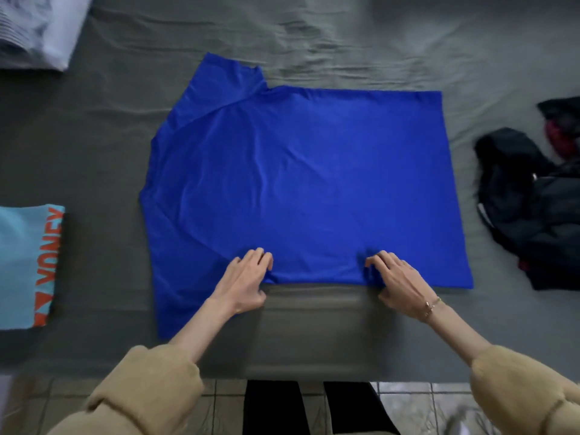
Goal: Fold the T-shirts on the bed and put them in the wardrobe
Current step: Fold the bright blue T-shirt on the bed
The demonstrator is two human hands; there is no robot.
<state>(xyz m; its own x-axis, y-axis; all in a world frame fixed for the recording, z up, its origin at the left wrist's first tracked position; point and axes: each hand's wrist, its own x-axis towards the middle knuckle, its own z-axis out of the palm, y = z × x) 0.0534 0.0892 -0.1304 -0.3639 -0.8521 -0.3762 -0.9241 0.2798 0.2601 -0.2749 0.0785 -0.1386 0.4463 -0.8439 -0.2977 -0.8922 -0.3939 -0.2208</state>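
A bright blue T-shirt lies spread flat across the grey bed, its neck end to the left and its hem to the right. Both hands sit on its near edge. My left hand pinches that edge, fingers on top and thumb below the cloth. My right hand pinches the same edge further right, where the fabric is bunched under its fingertips. A folded light-blue T-shirt with orange lettering lies at the bed's left side.
A heap of dark clothes lies on the right of the bed. A white striped pillow sits at the far left corner. Tiled floor shows below the bed's near edge, by my legs.
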